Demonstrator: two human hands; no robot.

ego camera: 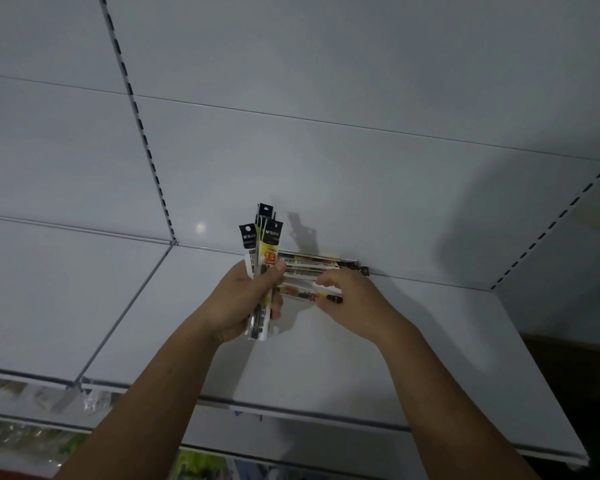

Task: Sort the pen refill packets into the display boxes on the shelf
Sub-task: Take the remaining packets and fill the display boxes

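Pen refill packets fill our left hand: long, narrow sleeves of glossy plastic, each topped by a black header card with a small round hang hole. They stand fanned in a loose upright bunch, with the tops rising above our knuckles and the tails poking out below the heel of the palm. We grip them with our fingers wrapped round the middle of the bunch and the thumb pressed across the front, our forearm reaching up from the lower left. Just beside that hand, on its right, a flat pile of the same kind of packet lies sideways on the smooth white metal shelf, its far edge against the back panel. Our right hand is arched over the near end of this pile, its fingers curled round the closest packets with the thumb on top, so neither hand is spread wide. On the black headers we can read "M&G"; one yellow sleeve in the bunch carries a red label with "13". The finer print is too small to read. Far to the left of our hands, a slotted upright runs up the panel.
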